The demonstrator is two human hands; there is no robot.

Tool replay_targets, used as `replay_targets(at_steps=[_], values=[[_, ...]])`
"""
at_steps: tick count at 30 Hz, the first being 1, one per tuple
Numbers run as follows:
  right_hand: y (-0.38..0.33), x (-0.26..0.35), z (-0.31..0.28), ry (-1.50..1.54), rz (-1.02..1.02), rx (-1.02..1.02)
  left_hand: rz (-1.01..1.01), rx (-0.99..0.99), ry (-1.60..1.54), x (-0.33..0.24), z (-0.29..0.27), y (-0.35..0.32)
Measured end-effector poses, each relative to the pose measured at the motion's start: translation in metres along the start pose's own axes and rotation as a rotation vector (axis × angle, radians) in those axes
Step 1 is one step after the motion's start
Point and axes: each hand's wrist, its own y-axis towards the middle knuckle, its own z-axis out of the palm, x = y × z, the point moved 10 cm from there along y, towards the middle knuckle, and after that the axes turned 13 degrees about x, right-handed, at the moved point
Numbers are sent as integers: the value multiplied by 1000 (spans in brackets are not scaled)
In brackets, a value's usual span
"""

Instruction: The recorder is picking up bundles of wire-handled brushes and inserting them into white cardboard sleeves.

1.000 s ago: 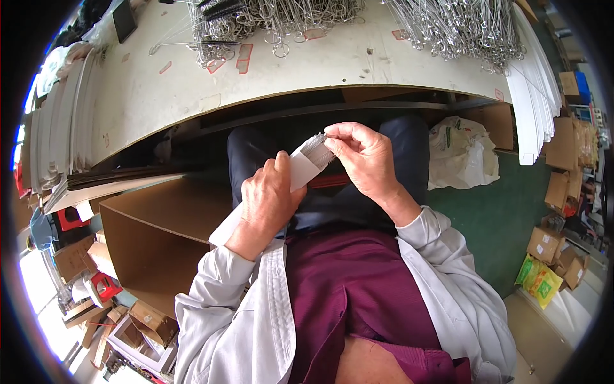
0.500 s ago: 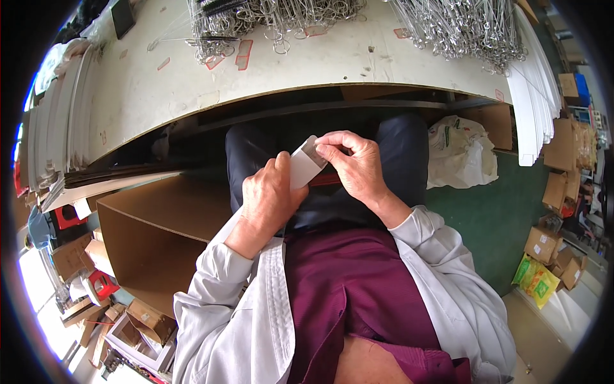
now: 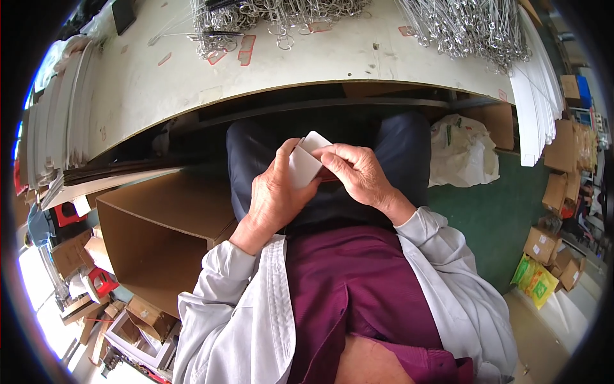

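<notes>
Card drawn lower toward lap, left hand clasping its underside, right hand pinching its top edge

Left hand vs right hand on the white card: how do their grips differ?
The left hand wraps the white card from below, thumb pressed along its left edge. The right hand comes from the right side and pinches the card's top corner with its fingertips, knuckles up. Both touch the same card, above the lap.

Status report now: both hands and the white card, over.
Left hand and right hand both grip the white card over the lap. Open cardboard box at left, apart. Nothing blocking.
</notes>
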Motion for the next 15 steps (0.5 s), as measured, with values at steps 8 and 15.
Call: replay_targets(at_steps=[8,15], values=[[-6,11,4,90,-114,-37,8,12,-110,-3,0,2],[-8,-3,-3,175,-20,-122,11,28,-131,-2,4,4]])
